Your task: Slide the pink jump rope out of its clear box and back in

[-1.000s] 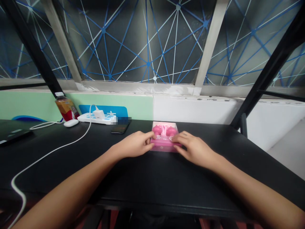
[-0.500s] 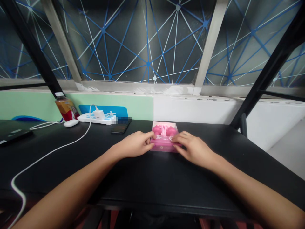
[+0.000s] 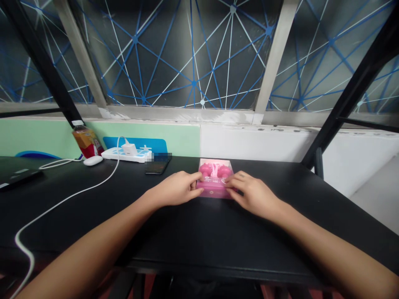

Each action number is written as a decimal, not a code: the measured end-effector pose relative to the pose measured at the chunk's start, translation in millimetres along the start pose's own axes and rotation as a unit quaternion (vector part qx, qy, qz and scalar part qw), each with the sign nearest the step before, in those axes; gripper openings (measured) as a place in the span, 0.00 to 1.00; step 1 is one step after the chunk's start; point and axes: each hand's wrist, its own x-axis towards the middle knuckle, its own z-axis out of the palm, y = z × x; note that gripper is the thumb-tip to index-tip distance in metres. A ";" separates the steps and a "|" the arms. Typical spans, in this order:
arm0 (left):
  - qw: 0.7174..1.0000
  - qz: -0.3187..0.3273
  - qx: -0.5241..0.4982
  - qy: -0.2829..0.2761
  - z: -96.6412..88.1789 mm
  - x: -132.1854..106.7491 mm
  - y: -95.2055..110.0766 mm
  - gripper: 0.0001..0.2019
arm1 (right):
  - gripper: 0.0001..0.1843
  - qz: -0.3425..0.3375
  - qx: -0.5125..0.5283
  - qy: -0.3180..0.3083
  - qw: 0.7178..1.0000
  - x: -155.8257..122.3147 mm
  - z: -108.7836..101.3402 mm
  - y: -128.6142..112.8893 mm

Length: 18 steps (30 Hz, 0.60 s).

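Observation:
A pink box [image 3: 215,181] with a clear cover lies on the black desk [image 3: 193,236]. Two round pink pieces with a pale pink cord between them show through the cover; their exact kind is unclear. My left hand [image 3: 180,187] grips the box's near left side, thumb at the lower edge and curled fingers on the side. At the near right side, my right hand [image 3: 249,190] holds it too, with fingers over the top edge and the thumb lower down. A ring sits on one right finger.
Left of the box lie a dark phone [image 3: 158,163], a white power strip [image 3: 127,155] with a charger, and a white mouse [image 3: 93,160]. A drink bottle [image 3: 87,141] stands behind. One white cable [image 3: 77,191] crosses the desk's left part. Black frame posts [image 3: 339,95] rise on both sides.
Both hands keep their places on the box. The right thumb and fingers have shifted very slightly at its near edge.

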 end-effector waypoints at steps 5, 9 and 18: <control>0.999 0.001 0.044 0.016 4.1 0.6 -0.9 0.09 | 0.10 -0.001 -0.003 0.005 1.000 -0.3 0.3 0.0; 0.997 0.003 0.076 0.027 7.3 1.4 -1.1 0.08 | 0.11 -0.006 -0.007 0.017 1.000 0.0 1.0 0.0; 0.989 0.023 0.134 0.049 12.8 3.3 -2.1 0.10 | 0.11 -0.006 -0.014 0.013 1.000 -1.3 4.0 1.9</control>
